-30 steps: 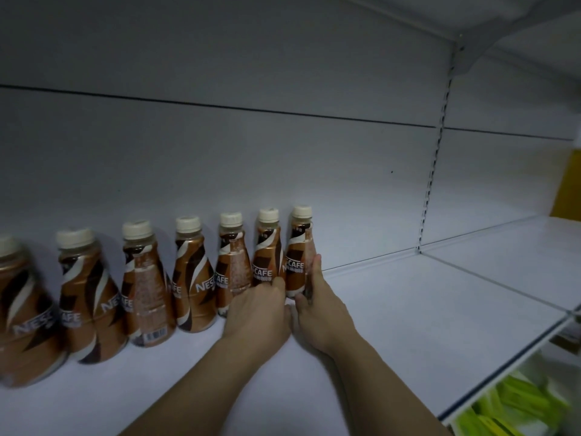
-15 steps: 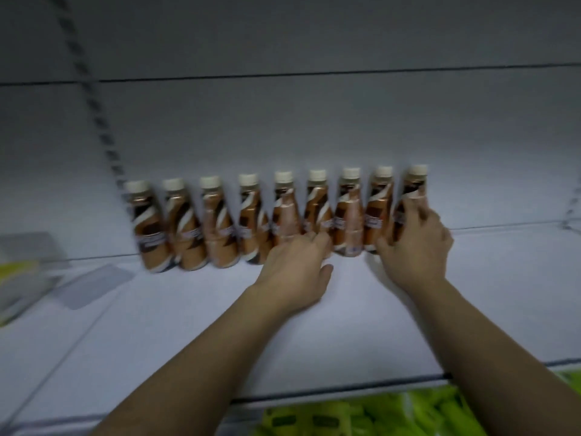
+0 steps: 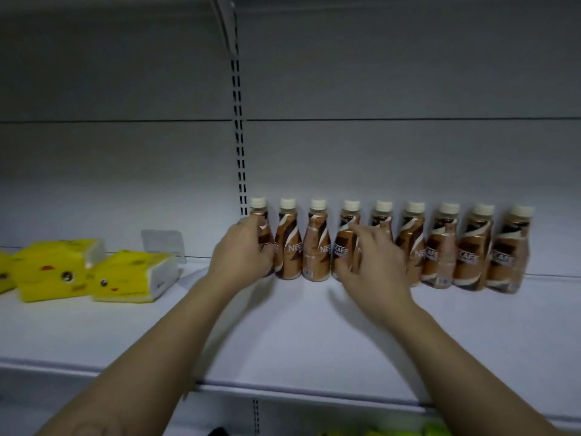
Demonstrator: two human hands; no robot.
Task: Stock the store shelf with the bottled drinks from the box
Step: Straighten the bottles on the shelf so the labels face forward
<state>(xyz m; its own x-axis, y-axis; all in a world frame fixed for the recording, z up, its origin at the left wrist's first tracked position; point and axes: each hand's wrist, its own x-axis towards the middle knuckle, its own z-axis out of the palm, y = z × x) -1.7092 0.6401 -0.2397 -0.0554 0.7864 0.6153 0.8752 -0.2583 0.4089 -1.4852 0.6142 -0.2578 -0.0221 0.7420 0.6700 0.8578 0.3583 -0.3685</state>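
Bottles of brown coffee drink are standing in one row at the back of the white shelf (image 3: 314,341), nine of them, all upright with pale caps on top. The left hand (image 3: 242,256) is curling around the first bottle (image 3: 262,237) at the left end of the row, and its fingers are wrapping the side that faces away, so it looks closed on that bottle. The right hand (image 3: 374,265) is reaching in front of the fifth bottle (image 3: 382,225), fingers spread and a bit blurry. It is touching or almost touching the fourth bottle (image 3: 344,247) with its fingertips; which one I cannot tell. The other bottles are sitting between the two hands and out past the right hand's far side.

Each bottle is standing tall, long way pointing up, so a push low down looks safest; a push near the cap could tip one into the next.

Off past the left hand, yellow tissue packs (image 3: 94,269) are lying on the same shelf. No box is showing, so more bottles may be waiting out of sight.
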